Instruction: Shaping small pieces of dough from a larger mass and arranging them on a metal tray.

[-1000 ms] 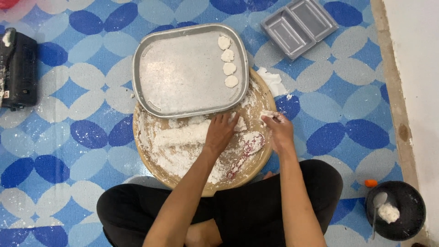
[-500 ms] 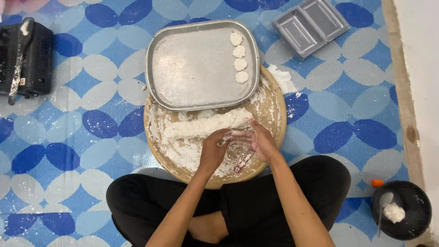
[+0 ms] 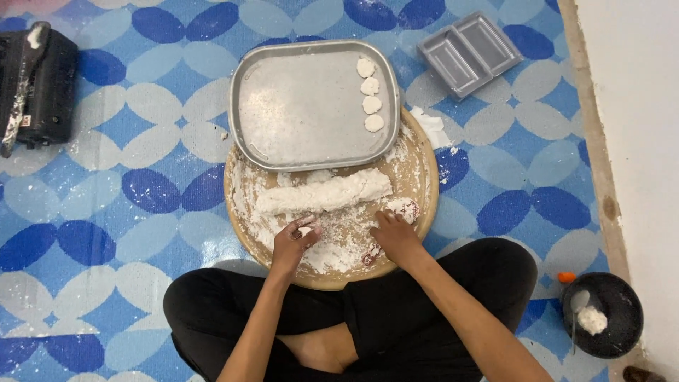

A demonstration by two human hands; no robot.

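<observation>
A long roll of white dough (image 3: 324, 193) lay across the middle of a round wooden board (image 3: 240, 205), its long axis running left to right and tilted a little, the right end sitting slightly farther from the person than the left. The board was dusted thick with flour.

Just nearer the person, the left hand (image 3: 293, 242) rested on the floured board with its fingers curled in around a small white lump of dough (image 3: 305, 230), closed on it. The right hand (image 3: 395, 237) lay on the board's right part, fingers drawn together and bent down onto the surface beside a small white disc with red print (image 3: 404, 208); whether it pinched anything could not be told.

Overlapping the far edge of the board sat a rounded rectangular metal tray (image 3: 297, 113), floured, with four small flat dough rounds (image 3: 369, 95) lined in a column along its right side. Farther right and well apart lay a grey plastic two-compartment mould (image 3: 468, 53), set at an angle on the blue-and-white patterned mat (image 3: 141, 191). At the left edge stood a black boxy device (image 3: 39, 88) smeared with flour. Near the lower right corner, a black bowl (image 3: 614, 297) held a white lump and a spoon, with a small orange cap (image 3: 566, 277) touching its rim. The person sat cross-legged in black trousers (image 3: 453, 297).
</observation>
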